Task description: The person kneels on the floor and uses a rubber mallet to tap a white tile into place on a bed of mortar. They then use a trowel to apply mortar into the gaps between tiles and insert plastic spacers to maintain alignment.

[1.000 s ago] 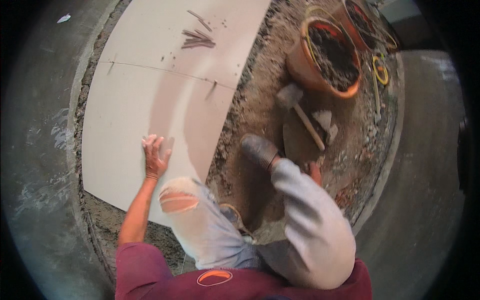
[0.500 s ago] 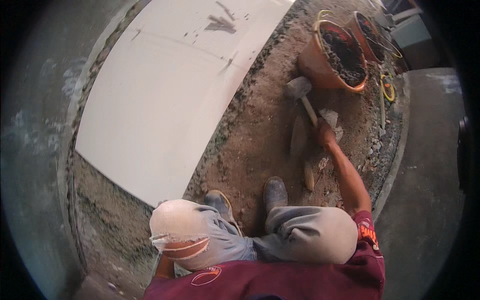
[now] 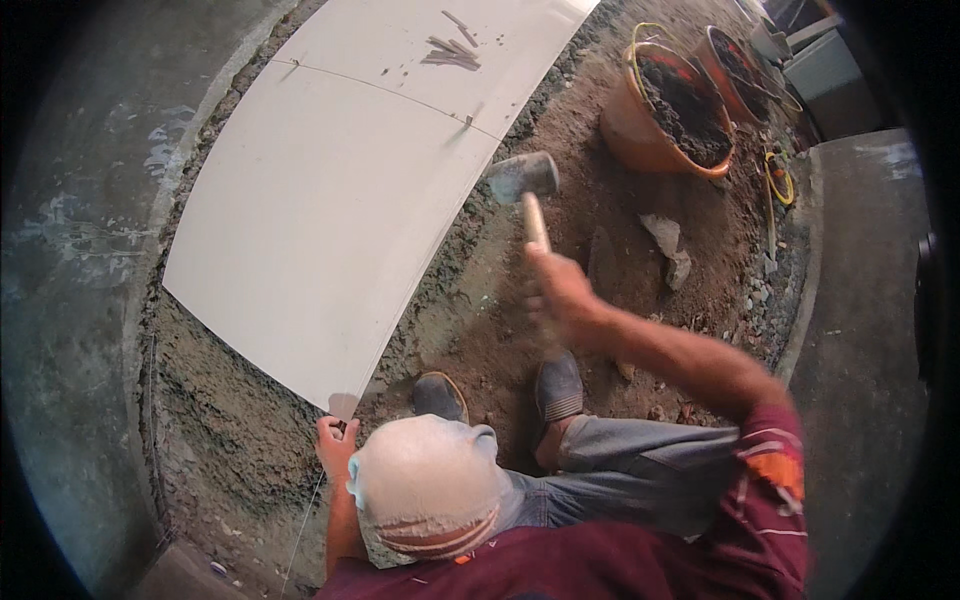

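Observation:
My right hand (image 3: 562, 290) is wrapped round the wooden handle of a mallet. The dark, thick mallet head (image 3: 524, 177) is raised beside the right edge of a large white tile (image 3: 300, 210). My left hand (image 3: 336, 445) is at the tile's near corner, its finger and thumb drawn together there; what lies between them is too small to make out. A thin string (image 3: 303, 530) runs back from beside that hand. Between the near tile and a second white tile (image 3: 390, 40) is a straight joint, with a small clip (image 3: 467, 122) standing in it.
Several thin grey strips (image 3: 450, 55) lie on the far tile. At the far right stand an orange bucket of dark soil (image 3: 625, 130) and another bucket (image 3: 738, 75). A pale stone (image 3: 664, 238) and a trowel blade (image 3: 602, 260) lie on the dirt. Concrete (image 3: 860, 290) borders the right side.
My right hand has lifted the mallet off the dirt and brought it left toward the tile edge. My left hand has come into view at the near corner. My legs have shifted.

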A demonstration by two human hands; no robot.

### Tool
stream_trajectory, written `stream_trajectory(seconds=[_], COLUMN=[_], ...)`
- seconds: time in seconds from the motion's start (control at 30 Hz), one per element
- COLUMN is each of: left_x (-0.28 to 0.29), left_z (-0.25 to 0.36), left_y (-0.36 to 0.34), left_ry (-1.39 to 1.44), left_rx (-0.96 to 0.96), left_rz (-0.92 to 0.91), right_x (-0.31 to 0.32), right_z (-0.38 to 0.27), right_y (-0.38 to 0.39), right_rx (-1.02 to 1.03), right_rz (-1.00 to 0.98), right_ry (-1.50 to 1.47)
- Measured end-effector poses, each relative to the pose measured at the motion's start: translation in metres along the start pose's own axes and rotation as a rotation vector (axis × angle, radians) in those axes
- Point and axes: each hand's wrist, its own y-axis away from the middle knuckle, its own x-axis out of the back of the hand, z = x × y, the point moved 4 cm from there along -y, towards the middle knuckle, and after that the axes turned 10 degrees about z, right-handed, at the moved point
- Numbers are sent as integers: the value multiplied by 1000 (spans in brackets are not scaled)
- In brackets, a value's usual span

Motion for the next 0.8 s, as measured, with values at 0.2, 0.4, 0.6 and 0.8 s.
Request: stream_trajectory(seconds=[0.2,0.4,0.6,0.8], left_x=[-8,-7,-5,-6], left_z=[2,14,24,18], left_y=[5,17,16,14], left_ry=[-30,25,126,139], left_rx=[61,149,213,229], left_rz=[49,160,209,183], right_x=[-116,-140,-138,-132], right_z=[45,37,37,32], right_y=[-5,-13,-14,-12], right_rx=[-105,-153,-91,-41], right_rz=[-25,1,35,72], right_ry=[-787,-965,-956,-934])
